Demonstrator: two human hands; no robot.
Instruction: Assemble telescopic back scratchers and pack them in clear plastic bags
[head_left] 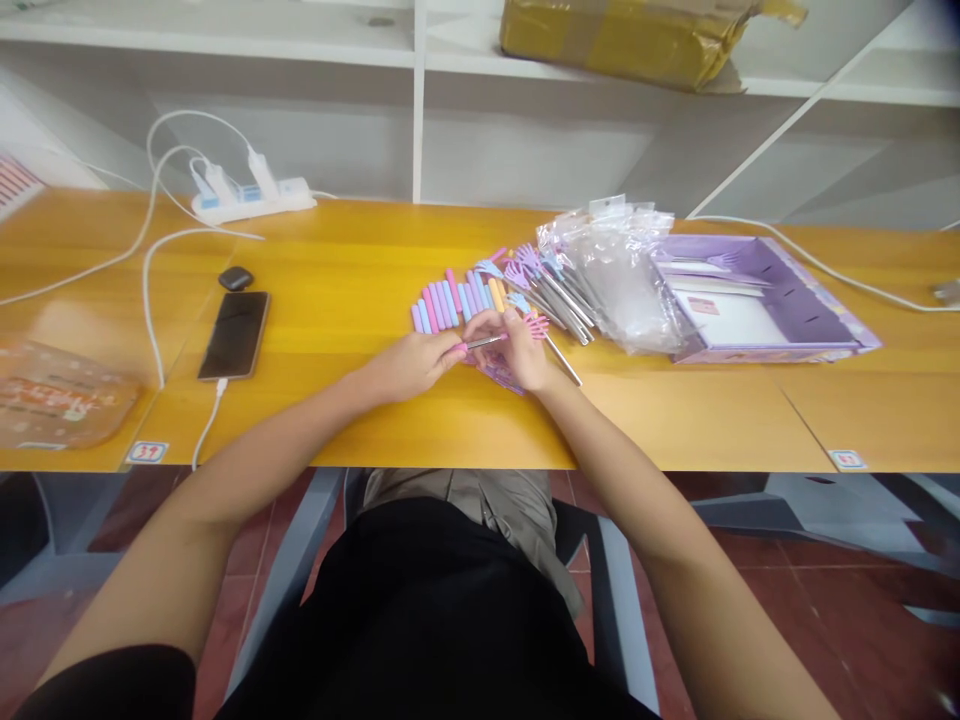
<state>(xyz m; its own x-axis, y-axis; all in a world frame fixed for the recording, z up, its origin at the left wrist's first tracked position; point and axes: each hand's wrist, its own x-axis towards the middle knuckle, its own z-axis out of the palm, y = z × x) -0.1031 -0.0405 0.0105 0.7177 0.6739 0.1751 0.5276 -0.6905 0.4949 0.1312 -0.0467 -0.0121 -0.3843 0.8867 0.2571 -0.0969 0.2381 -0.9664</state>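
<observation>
My left hand (pixel 416 366) is closed on the pink handle end of a thin metal rod (pixel 484 342). The rod's other end reaches my right hand (pixel 523 352), whose fingers are closed around it, beside a pink hand-shaped piece (pixel 536 326). Just beyond my hands lies a row of pastel tubes (pixel 439 305) in pink, blue, purple and yellow. Metal rods with purple and blue hand-shaped ends (pixel 559 300) are piled to the right of the tubes. Some purple pieces (pixel 499 372) lie under my hands, partly hidden.
Clear plastic bags (pixel 619 275) lie beside a purple open box (pixel 814 300) on the right. At left are a phone (pixel 235 336), a small black object (pixel 235 278), a power strip (pixel 255 203) with white cables and an orange packet (pixel 64 395). Shelves stand behind the table (pixel 352 430).
</observation>
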